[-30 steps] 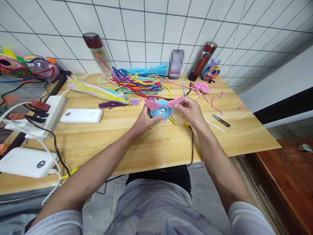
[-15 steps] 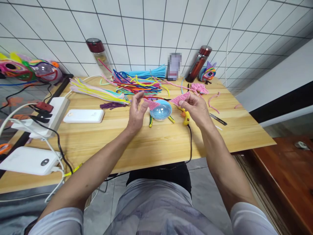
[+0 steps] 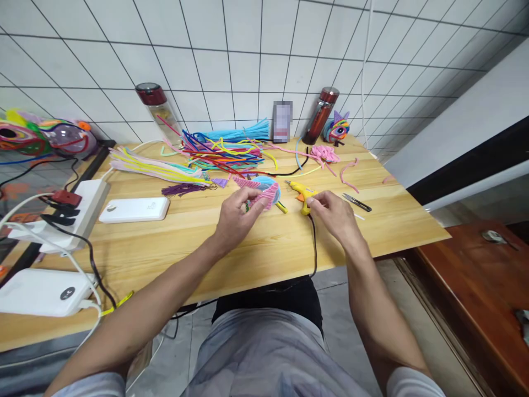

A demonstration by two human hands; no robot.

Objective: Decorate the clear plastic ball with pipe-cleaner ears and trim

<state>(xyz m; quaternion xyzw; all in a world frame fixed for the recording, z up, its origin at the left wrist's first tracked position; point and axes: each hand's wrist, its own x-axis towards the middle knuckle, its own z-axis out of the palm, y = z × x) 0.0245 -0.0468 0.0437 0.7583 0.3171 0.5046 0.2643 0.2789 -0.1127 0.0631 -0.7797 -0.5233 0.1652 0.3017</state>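
My left hand (image 3: 239, 215) pinches a pink striped triangle of pipe cleaner (image 3: 270, 194) between thumb and fingers. Behind it sits a clear ball wrapped in light-blue pipe cleaner (image 3: 264, 181), partly covered by the triangle and my fingers. Another pink triangle (image 3: 243, 183) lies against the ball's left side. My right hand (image 3: 330, 212) has its fingers closed at the handle of a yellow hot glue gun (image 3: 303, 193), whose nozzle points left and away from me. Under the ball, a yellow-handled tool (image 3: 282, 207) shows only in part.
Bundled pipe cleaners (image 3: 227, 146) fill the table's back, with two flasks (image 3: 320, 117) by the wall. Small black snips (image 3: 357, 202) lie at right. A white power bank (image 3: 134, 210) and a power strip (image 3: 82, 212) with cables occupy the left. A finished fish-like figure (image 3: 336, 128) stands at back right.
The pink triangle from my right hand is now in my left. My right hand has come down to the glue gun, whose nozzle now shows. The camera view has shifted slightly.
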